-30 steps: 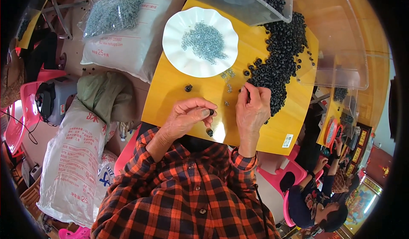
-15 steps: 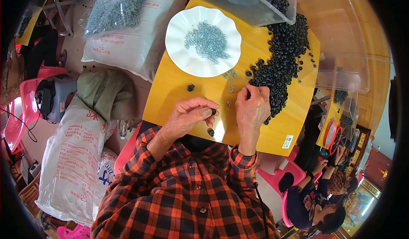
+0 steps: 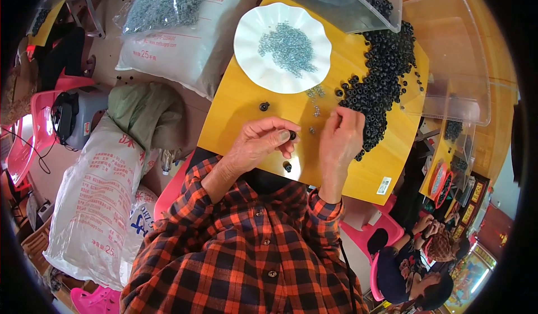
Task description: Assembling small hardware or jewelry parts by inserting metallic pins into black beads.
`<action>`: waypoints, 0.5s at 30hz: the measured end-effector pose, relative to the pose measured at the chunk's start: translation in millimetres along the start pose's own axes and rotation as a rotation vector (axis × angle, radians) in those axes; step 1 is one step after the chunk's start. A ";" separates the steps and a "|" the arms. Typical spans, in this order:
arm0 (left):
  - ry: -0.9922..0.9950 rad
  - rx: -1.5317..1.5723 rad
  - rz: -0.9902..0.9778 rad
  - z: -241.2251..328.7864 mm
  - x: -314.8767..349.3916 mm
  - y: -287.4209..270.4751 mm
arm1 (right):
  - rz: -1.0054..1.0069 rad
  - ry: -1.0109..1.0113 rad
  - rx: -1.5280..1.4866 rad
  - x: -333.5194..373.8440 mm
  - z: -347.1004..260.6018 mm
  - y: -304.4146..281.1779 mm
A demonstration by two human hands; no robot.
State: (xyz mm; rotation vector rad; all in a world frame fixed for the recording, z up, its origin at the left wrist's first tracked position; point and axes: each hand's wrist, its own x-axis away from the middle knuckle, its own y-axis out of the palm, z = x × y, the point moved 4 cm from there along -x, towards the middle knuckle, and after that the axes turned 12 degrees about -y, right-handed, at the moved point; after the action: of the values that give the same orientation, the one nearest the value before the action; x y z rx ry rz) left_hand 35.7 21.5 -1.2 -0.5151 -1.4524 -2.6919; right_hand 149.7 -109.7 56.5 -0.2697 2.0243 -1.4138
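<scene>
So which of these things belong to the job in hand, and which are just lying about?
Seemingly in use:
black bead in the left hand
heap of black beads beside the right hand
small clear pieces on the white plate

Seemingly just lying about:
green cloth
grey case
lower-left white sack

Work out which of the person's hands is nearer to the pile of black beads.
Right: the right hand is beside the black bead pile, at its lower left; the left hand is farther left.

The head's fisheye view looks down over the table (image 3: 358, 184).
</scene>
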 end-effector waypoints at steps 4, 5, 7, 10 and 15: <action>0.000 0.056 -0.028 0.0 -0.7 -1.5 | 0.028 0.170 -0.535 10.1 -4.1 -15.9; -0.004 0.055 -0.025 -0.6 -1.3 -1.4 | -0.010 0.293 -0.805 13.6 -8.6 -17.9; -0.005 0.055 -0.022 -1.0 -0.7 -2.2 | -0.055 0.461 -1.146 22.2 -18.5 -19.7; 0.018 0.074 -0.036 -2.1 0.2 -2.1 | -0.050 0.509 -1.324 35.4 -23.0 -19.4; 0.069 0.057 -0.043 -4.1 0.3 -3.2 | -0.021 0.475 -1.438 51.8 -25.9 -13.3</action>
State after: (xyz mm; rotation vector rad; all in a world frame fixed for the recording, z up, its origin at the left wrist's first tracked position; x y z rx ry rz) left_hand 33.7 19.9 -5.7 -0.3881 -1.5344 -2.6630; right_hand 91.5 -121.4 53.9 -0.5561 3.0873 0.2728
